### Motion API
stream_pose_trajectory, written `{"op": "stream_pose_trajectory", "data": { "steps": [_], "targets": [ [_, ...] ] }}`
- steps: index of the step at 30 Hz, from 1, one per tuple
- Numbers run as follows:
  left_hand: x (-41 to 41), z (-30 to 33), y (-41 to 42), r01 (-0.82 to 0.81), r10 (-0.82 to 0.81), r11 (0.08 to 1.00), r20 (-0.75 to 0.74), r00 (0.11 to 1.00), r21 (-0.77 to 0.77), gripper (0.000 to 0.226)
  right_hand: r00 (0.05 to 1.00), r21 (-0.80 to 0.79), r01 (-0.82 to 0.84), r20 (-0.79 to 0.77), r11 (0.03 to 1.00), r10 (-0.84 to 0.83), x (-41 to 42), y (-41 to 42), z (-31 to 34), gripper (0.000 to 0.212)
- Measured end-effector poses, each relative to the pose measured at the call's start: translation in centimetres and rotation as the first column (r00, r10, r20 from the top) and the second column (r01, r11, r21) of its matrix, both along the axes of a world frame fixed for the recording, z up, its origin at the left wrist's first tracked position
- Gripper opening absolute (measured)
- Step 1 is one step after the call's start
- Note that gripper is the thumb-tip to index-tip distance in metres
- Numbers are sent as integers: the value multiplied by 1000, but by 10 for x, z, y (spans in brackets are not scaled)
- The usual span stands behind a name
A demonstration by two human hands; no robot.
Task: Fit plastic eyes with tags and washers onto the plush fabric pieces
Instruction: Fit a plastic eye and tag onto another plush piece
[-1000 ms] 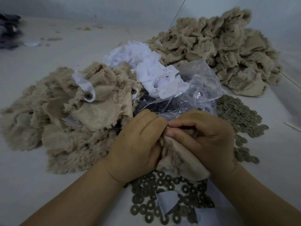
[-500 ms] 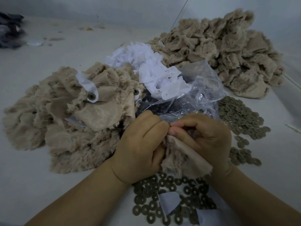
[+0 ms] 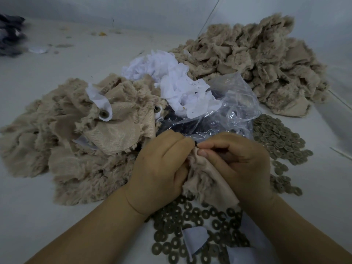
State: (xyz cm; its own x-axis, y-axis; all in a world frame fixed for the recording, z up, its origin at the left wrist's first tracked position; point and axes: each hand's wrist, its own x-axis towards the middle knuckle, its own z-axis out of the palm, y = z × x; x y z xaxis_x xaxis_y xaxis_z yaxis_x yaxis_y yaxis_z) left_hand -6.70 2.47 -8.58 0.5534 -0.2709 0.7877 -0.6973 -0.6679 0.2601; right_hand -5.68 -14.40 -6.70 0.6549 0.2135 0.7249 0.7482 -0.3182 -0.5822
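Everything sits within reach of the 2 hands, which looks deliberate: a heap of plush pieces (image 3: 80, 141) lies to the left with a washer (image 3: 103, 113) and white tag (image 3: 99, 101) already showing on one of them, an untouched-looking heap (image 3: 253, 67) sits far right, loose white tags (image 3: 179, 90) and a clear plastic bag (image 3: 228, 111) (dark contents, probably the eyes, though too murky to be sure) lie straight ahead, and washers (image 3: 276, 138) spread to the right and also under the wrists. The piece being worked, a plush fabric piece (image 3: 205, 180), is held up off the table between both hands, likely so the backing side faces up for pushing a post through. The left hand (image 3: 162, 164) curls its fingers round the fabric's edge, closed firmly on it. The right hand (image 3: 238, 161) is bunched tight, thumb and forefinger pinching the top fold of the same piece where a small dark tip (image 3: 195, 142) pokes out, apparently an eye's post. No washer seems fitted on it yet.
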Motion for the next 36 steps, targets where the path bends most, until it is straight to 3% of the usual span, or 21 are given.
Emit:
{"op": "stream_pose_trajectory", "data": {
  "steps": [3, 7, 9, 12, 14, 17, 21, 24, 28, 31, 33, 34, 36],
  "targets": [
    [-2, 3, -3, -69, 71, 995, 24, 997, -78, 25, 999, 16, -36, 6, 999, 36, 1, 4, 0, 19],
    [-3, 20, -7, 5, 6, 991, 81, 997, -134, 18, 928, 96, -244, -264, 965, 261, 6, 2, 0, 82],
    [-5, 25, -9, 26, -17, 991, 67, 998, -129, 22, 896, 73, -275, -343, 959, 283, 7, 0, 0, 89],
    [-9, 31, -9, 8, -8, 974, -2, 1000, -225, 23, 908, 52, -233, -346, 971, 237, 7, -1, 0, 80],
    [-9, 36, -8, 87, -119, 942, -79, 990, -324, 19, 936, -15, -186, -307, 982, 173, 7, 1, 0, 72],
    [-9, 41, -12, 198, -235, 954, -150, 960, -225, 31, 973, -89, -96, -217, 991, 75, 6, 7, -3, 51],
    [-4, 46, -8, 65, -71, 995, -79, 994, -80, 22, 997, -176, -35, -76, 984, 22, 11, 4, -9, 18],
    [2, 63, 5, -36, 43, 993, 66, 997, -113, 37, 999, -189, 35, -29, 981, -42, 17, -4, -10, 27],
    [5, 76, 19, -188, 176, 981, 212, 961, 38, 34, 998, -188, 51, -35, 981, -59, 18, -1, -8, 38],
    [15, 78, 35, -293, 293, 956, 49, 955, -6, 36, 995, -246, 54, -72, 968, -74, 15, 0, -6, 15],
    [28, 79, 46, -341, 339, 938, -42, 940, -61, 25, 993, -234, 74, -77, 970, -94, 15, -1, -2, 16],
    [35, 77, 51, -385, 383, 923, -81, 920, -3, 21, 992, -211, 100, -60, 972, -115, 16, -3, 1, 16],
    [43, 66, 54, -448, 503, 838, -126, 855, 311, 19, 982, -158, 182, -13, 971, -186, 20, -8, 10, 15]
  ]
}}
